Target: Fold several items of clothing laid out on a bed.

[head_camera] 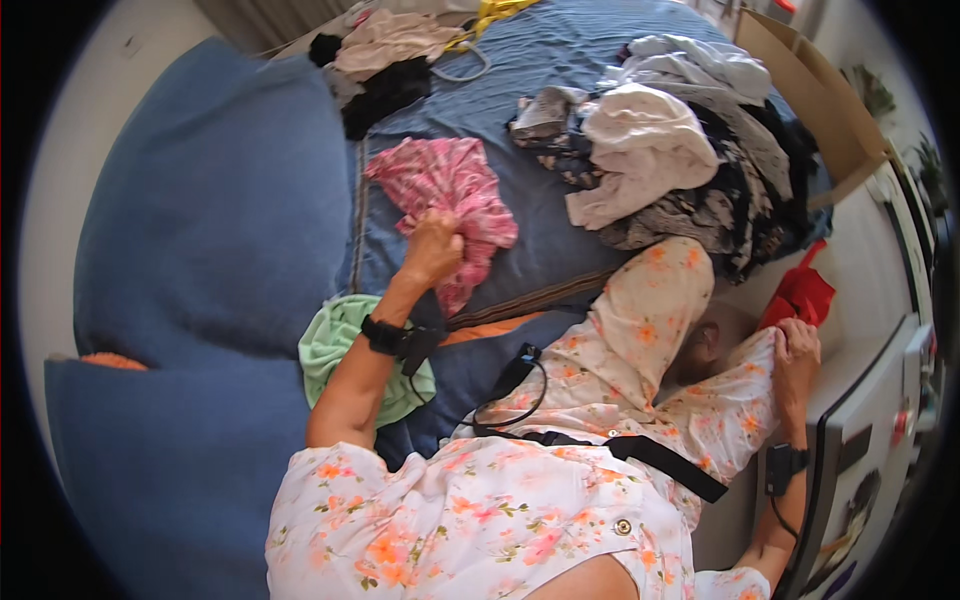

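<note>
My left hand (435,251) is closed on a bunched pink patterned cloth (450,180), which lies spread on the blue cover. By my left forearm is a crumpled light green cloth (337,341), partly hidden by the arm. My right hand (797,345) rests at my knee on the floral trousers (742,405), beside a red cloth or bag (802,292); whether its fingers grip the fabric is unclear. A large heap of clothes, with a white garment (649,150) on top, lies beyond my raised knee.
Blue cushions (217,202) stand at the left. Beige and black clothes (390,45) lie at the far left of the blue cover (555,45). An open cardboard box (817,97) is at the far right, and a grey cabinet or appliance (862,450) stands beside my right arm.
</note>
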A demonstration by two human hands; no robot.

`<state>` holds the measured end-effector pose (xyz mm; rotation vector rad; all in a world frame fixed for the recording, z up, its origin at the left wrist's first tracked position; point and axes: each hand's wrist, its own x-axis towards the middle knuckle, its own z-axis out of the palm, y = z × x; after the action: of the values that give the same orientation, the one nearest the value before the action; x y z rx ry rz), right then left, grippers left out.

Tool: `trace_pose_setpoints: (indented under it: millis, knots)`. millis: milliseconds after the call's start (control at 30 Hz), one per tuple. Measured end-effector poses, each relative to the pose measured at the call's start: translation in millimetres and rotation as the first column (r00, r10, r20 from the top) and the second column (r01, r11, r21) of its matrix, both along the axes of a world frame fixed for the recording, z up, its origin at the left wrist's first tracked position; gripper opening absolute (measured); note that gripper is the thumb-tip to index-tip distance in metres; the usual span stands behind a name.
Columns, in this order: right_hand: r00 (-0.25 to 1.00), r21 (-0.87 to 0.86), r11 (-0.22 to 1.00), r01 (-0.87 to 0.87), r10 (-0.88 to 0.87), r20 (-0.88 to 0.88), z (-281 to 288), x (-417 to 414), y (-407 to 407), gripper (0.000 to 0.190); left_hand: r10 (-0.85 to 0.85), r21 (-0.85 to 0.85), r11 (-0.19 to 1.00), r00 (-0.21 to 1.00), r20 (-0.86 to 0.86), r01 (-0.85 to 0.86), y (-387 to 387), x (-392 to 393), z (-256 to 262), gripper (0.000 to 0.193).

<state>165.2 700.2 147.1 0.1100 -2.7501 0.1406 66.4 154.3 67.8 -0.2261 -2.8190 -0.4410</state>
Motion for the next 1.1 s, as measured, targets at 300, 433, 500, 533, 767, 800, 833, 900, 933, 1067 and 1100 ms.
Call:
trace_pose_setpoints:
  millis: [300, 433, 500, 533, 767, 800, 833, 900, 933, 1067, 1100]
  knots:
    - [0.999, -0.010, 0.999, 0.046, -0.046, -0.014, 5.0, 5.0, 1.6, 0.009, -0.203, 0.541, 0.838, 0.959, 0.195, 0.067, 44.1, 10.3, 77.9, 0.015]
    - [0.999, -0.005, 0.999, 0.047, -0.047, -0.005, 3.6, 3.5, 2.1, 0.009, -0.420, 0.819, 0.568, 0.884, 0.204, 0.080, 79.6, -3.9, 148.0, 0.020]
    - [0.999, -0.003, 0.999, 0.047, -0.047, -0.002, 1.3, 2.3, 2.6, 0.009, -0.490, 0.651, 0.665, 0.871, 0.010, 0.367, 96.9, -23.8, 187.4, 0.021]
    - [0.999, -0.005, 0.999, 0.043, -0.043, -0.004, 1.6, 0.9, 0.7, 0.009, -0.541, 0.346, 0.764, 0.833, -0.116, 0.544, 98.6, -39.6, 203.6, 0.022]
    - [0.999, 0.004, 0.999, 0.043, -0.043, 0.012, 2.6, 2.2, 0.6, 0.008, -0.540, 0.146, 0.592, 0.525, -0.657, 0.792, 168.7, -106.1, 274.0, 0.033]
    - [0.999, 0.004, 0.999, 0.047, -0.047, 0.008, 3.8, 2.9, 1.6, 0.008, -0.544, 0.438, 0.421, 0.607, -0.579, 0.794, 170.1, -112.0, 270.9, 0.028]
    - [0.999, -0.002, 0.999, 0.047, -0.047, 0.009, 2.9, 2.6, 0.8, 0.008, -0.572, 0.690, 0.226, 0.667, -0.478, 0.688, 170.1, -122.4, 262.5, 0.026]
    - [0.999, -0.011, 0.999, 0.041, -0.041, -0.001, 1.4, 2.5, 0.9, 0.008, -0.595, 0.863, 0.132, 0.736, -0.324, 0.487, 169.9, -128.8, 241.5, 0.030]
    - [0.999, -0.010, 0.999, 0.041, -0.042, -0.011, 1.3, 3.4, 2.4, 0.008, -0.564, 0.847, 0.233, 0.776, -0.283, 0.478, 168.7, -118.6, 228.6, 0.031]
    - [1.000, -0.019, 1.000, 0.020, -0.020, -0.015, 4.5, 0.7, -0.5, 0.008, -0.447, 0.648, 0.650, 0.889, -0.097, 0.397, 134.5, -70.2, 175.1, 0.026]
    - [0.999, -0.021, 0.999, 0.029, -0.029, -0.017, 4.8, 1.6, 1.5, 0.008, -0.426, 0.618, 0.703, 0.904, -0.030, 0.352, 123.7, -59.6, 158.9, 0.025]
